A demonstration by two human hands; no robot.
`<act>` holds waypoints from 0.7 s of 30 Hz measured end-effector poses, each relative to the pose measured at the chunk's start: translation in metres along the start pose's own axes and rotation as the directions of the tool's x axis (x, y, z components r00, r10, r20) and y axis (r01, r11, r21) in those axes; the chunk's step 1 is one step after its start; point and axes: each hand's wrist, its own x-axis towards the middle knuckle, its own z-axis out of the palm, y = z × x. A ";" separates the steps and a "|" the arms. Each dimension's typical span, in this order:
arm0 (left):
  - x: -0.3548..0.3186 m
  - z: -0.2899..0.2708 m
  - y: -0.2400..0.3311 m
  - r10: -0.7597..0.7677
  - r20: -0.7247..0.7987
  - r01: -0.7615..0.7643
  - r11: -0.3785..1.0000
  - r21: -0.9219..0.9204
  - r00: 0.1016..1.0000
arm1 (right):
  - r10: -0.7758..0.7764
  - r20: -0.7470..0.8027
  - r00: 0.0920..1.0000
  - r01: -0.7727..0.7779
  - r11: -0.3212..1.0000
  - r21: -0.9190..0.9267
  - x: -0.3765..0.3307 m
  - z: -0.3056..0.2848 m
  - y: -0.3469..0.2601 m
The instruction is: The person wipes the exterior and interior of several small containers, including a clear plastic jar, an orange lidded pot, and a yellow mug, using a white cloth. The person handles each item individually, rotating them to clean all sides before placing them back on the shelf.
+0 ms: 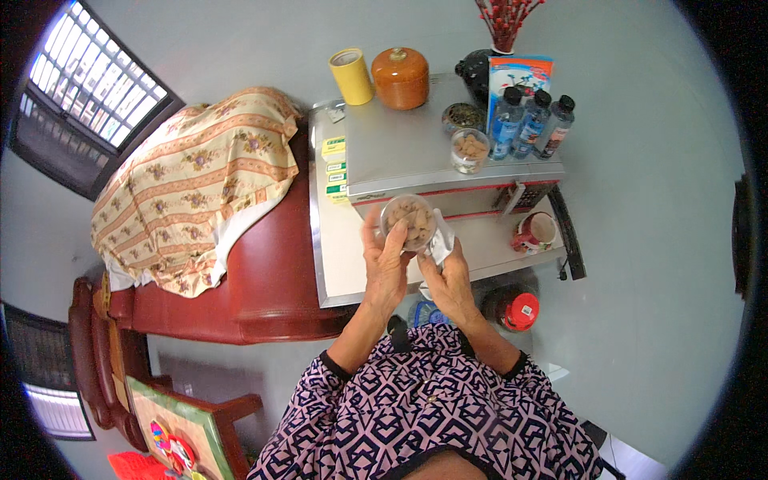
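My left hand (386,272) is wrapped round a clear round jar (432,216) filled with brown chunks, its thumb across the top. Whether a lid covers it, I cannot tell. Pinched in my right hand (453,286) is a crumpled white tissue (442,238), held against the jar's right side. Just beyond my hands stands a silver microwave oven (384,152). A second clear jar of similar chunks (470,152) sits on its top near the front edge.
Three dark-capped bottles (531,128), a brown lidded pot (400,78) and a yellow canister (350,76) stand on the microwave. On the white table (344,264) is a red patterned cup (534,232). A red sofa (264,296) lies left; a red-lidded container (521,312) is near my right forearm.
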 end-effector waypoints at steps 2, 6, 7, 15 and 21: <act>-0.002 0.008 0.008 0.023 0.003 -0.023 0.998 0.055 1.000 | 0.025 0.021 0.999 -0.023 0.995 -0.092 -0.001 -0.009 -0.004; 0.014 -0.003 0.001 0.107 0.204 -0.188 0.882 0.433 0.973 | 0.094 -0.008 0.996 -0.089 0.962 0.258 0.004 -0.015 0.010; 0.012 0.004 0.001 0.151 0.282 -0.279 0.822 0.497 0.948 | 0.091 -0.013 0.996 -0.083 0.953 0.292 0.007 -0.018 0.006; 0.063 0.035 -0.005 0.147 0.265 -0.250 0.877 0.410 0.953 | 0.252 0.131 0.959 -0.283 0.887 0.364 0.013 -0.053 -0.018; 0.124 0.059 -0.030 0.247 0.343 -0.387 0.812 0.437 0.906 | 0.338 0.037 0.941 -0.326 0.867 0.376 0.007 -0.061 0.005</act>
